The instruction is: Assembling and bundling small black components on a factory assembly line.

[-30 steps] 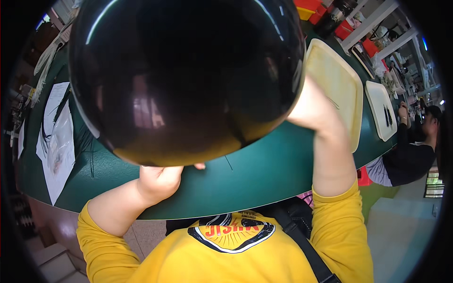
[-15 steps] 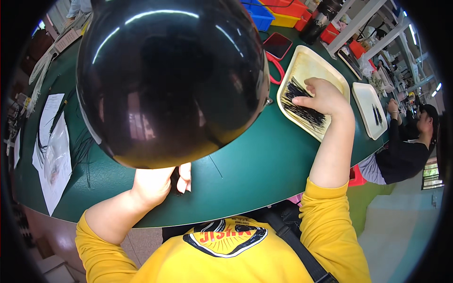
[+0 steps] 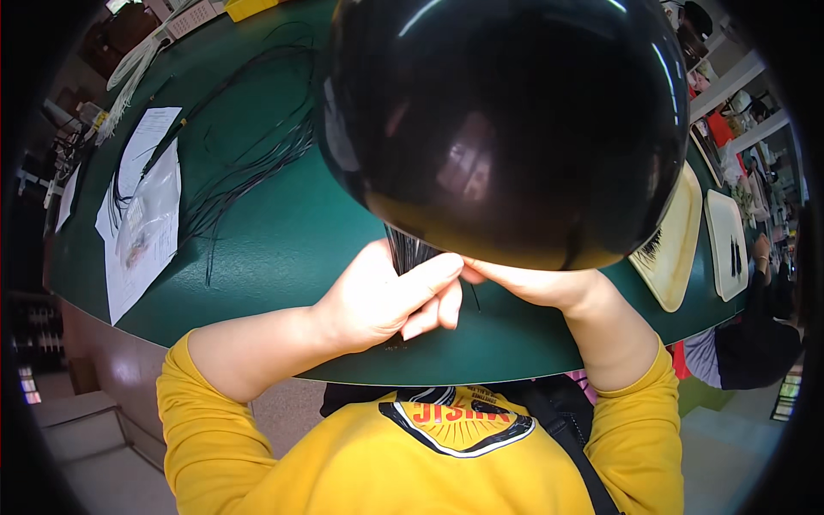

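My left hand (image 3: 390,296) is closed around a bundle of thin black wires (image 3: 410,249), which stands up from the fist and runs behind a large glossy black dome (image 3: 506,137). Coming in from the right, my right hand (image 3: 536,281) touches the left one at the thumb tip. Its fingers look pinched together, but the dome covers part of them, and whatever they hold is hidden. More short black wires (image 3: 650,247) lie in a cream tray (image 3: 682,249), partly behind the dome.
Long black wires (image 3: 257,163) spread over the green table (image 3: 266,266). At left lie paper sheets (image 3: 129,283) and a clear plastic bag (image 3: 148,219). A second tray (image 3: 721,215) holds dark pieces, near another person (image 3: 755,322) at far right.
My right hand has left the wire tray and come over to my left hand. The view has swung left, so the dome stands farther right and more table shows.
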{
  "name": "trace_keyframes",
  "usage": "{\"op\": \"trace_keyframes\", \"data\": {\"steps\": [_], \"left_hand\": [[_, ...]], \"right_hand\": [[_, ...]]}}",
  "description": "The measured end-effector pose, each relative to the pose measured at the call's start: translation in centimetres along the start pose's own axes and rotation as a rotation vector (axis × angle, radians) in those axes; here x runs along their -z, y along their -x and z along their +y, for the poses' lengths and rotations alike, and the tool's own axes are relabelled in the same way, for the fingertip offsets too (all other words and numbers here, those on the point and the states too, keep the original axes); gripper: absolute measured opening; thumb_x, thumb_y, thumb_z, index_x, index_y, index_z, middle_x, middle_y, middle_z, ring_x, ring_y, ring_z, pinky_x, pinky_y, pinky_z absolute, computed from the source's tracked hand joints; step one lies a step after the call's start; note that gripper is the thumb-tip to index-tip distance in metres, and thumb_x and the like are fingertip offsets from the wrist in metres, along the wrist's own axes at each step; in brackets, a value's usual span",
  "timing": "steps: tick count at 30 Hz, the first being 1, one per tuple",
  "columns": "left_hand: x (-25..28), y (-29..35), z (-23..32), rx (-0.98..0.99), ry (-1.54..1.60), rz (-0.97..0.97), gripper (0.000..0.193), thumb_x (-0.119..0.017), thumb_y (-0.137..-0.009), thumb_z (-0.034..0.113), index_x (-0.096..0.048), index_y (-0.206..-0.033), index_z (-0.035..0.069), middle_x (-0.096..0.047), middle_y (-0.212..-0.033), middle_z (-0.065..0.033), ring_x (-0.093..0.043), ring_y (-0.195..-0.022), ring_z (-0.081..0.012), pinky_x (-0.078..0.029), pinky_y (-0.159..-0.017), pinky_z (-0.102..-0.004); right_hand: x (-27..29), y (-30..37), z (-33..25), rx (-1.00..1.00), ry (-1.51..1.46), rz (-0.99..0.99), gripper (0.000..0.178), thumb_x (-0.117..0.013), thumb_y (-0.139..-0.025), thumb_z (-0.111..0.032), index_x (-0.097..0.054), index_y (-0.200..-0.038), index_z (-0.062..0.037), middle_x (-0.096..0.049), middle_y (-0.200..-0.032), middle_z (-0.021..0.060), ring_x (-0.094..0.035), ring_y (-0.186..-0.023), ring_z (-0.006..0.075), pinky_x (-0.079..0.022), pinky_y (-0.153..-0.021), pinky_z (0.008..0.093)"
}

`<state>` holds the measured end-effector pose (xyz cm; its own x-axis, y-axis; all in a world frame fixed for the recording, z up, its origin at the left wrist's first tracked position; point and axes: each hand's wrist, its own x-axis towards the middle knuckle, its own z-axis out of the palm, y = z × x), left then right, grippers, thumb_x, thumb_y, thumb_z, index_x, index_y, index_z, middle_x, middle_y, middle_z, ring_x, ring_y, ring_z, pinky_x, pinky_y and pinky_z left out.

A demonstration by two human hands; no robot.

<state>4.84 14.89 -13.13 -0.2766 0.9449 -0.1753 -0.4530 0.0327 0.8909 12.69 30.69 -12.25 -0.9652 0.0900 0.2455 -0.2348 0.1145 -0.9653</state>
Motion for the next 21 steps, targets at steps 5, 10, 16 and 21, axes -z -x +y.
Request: {"op": "trace_keyframes", "data": {"steps": [5, 10, 16, 21], "left_hand": [[0.0, 0.1, 0.2, -0.058, -0.018, 0.099, 0.025, -0.049, -0.091, 0.016, -0.054, -0.071, 0.0, -0.053, -0.058, -0.0029, -0.042, -0.042, -0.0055, -0.034, -0.041, -0.0183], [0.5, 0.3, -0.3, -0.097, -0.013, 0.047, 0.016, -0.04, -0.093, 0.013, -0.05, -0.09, 0.0, -0.054, -0.061, -0.0071, -0.036, -0.035, -0.0075, -0.03, -0.035, -0.0183], [0.0, 0.4, 0.6, -0.008, 0.107, 0.044, 0.027, -0.044, -0.091, 0.013, -0.053, -0.07, -0.001, -0.051, -0.054, -0.0036, -0.041, -0.039, -0.0067, -0.033, -0.04, -0.019], [0.7, 0.2, -0.9, -0.151, -0.053, -0.029, 0.019, -0.037, -0.094, 0.015, -0.047, -0.093, -0.001, -0.055, -0.062, -0.0075, -0.039, -0.035, -0.0069, -0.031, -0.033, -0.0178]], "right_hand": [[0.6, 0.0, 0.1, -0.02, 0.099, 0.039, 0.013, -0.066, -0.076, -0.008, -0.06, -0.084, 0.0004, -0.058, -0.067, -0.0001, -0.047, -0.056, 0.0029, -0.039, -0.051, 0.0182], [0.0, 0.1, 1.8, 0.033, -0.118, 0.026, 0.014, -0.066, -0.077, -0.008, -0.063, -0.085, 0.0033, -0.06, -0.069, 0.0023, -0.052, -0.06, 0.0039, -0.042, -0.056, 0.0173], [-0.2, 0.5, 1.1, 0.142, -0.082, 0.095, 0.015, -0.067, -0.077, -0.007, -0.063, -0.084, 0.0053, -0.063, -0.073, 0.0065, -0.057, -0.064, 0.0063, -0.045, -0.06, 0.0178], [-0.4, 0.6, 0.6, 0.243, -0.05, 0.168, 0.016, -0.067, -0.077, -0.007, -0.063, -0.085, 0.0058, -0.064, -0.075, 0.0087, -0.059, -0.066, 0.0079, -0.047, -0.062, 0.0183]]}}
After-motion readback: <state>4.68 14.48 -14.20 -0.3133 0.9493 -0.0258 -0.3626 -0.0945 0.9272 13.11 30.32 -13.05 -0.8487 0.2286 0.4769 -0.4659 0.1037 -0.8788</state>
